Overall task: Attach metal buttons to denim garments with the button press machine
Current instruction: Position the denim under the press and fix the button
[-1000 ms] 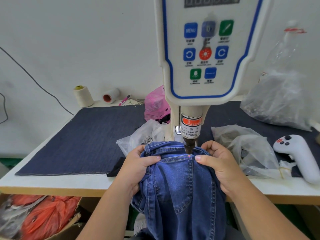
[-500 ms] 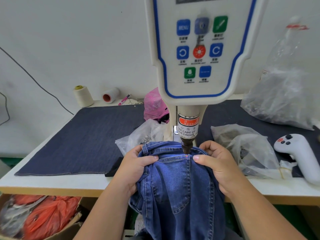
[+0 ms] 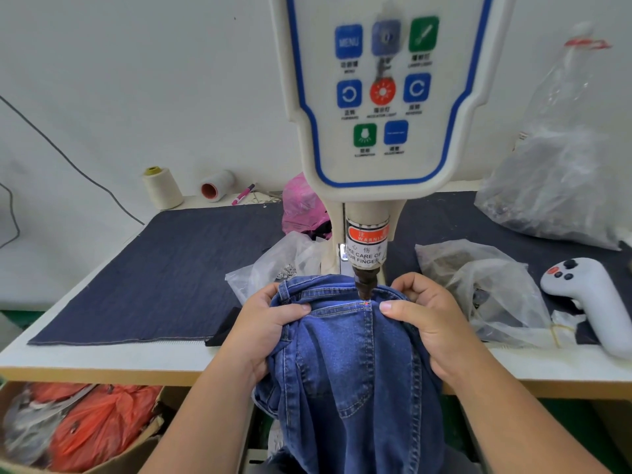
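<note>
Blue denim jeans [image 3: 352, 371] hang over the table's front edge, their waistband under the button press machine [image 3: 379, 97]. The dark press head [image 3: 365, 285] stands just above the band, where a small red light dot shows. My left hand [image 3: 270, 323] grips the bunched waistband on the left, thumb on top. On the right, my right hand [image 3: 424, 319] grips the band the same way, thumb close to the press head. No button is visible.
Clear plastic bags [image 3: 492, 295] of small parts lie right of the machine, another bag [image 3: 277, 265] on the left, a pink bag [image 3: 301, 206] behind. A white controller [image 3: 591, 295] lies far right. Thread cones [image 3: 160, 188] stand at the back. Dark denim mat [image 3: 164, 275] covers the table.
Both hands keep their grip on the waistband. The view has shifted slightly; the jeans stay under the press head.
</note>
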A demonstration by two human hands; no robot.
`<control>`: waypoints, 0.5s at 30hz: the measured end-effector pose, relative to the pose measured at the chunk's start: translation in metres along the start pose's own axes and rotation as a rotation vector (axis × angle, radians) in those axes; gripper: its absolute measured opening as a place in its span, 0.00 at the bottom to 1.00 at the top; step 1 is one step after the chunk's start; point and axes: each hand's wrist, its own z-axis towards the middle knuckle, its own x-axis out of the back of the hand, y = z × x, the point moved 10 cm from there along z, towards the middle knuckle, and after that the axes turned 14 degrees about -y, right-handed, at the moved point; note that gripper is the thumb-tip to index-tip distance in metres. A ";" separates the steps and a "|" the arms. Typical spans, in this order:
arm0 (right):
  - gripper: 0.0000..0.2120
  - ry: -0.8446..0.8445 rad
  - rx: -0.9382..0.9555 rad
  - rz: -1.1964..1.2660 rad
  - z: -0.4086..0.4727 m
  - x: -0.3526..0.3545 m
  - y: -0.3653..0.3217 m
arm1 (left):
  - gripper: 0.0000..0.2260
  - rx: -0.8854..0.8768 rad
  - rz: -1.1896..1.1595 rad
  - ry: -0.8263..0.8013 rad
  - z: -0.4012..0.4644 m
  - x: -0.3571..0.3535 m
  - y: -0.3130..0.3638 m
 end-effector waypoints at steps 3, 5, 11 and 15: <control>0.13 0.003 0.007 -0.017 0.000 0.002 0.001 | 0.14 0.001 0.002 0.005 0.000 0.000 0.000; 0.14 0.008 0.010 -0.018 0.000 0.002 0.001 | 0.14 0.001 0.004 0.006 0.000 0.000 0.000; 0.08 0.007 -0.009 -0.002 0.002 0.001 0.003 | 0.15 0.006 0.001 0.002 0.000 0.001 -0.001; 0.08 0.003 -0.008 -0.004 0.001 0.001 0.003 | 0.15 0.008 0.002 0.003 0.000 0.002 -0.001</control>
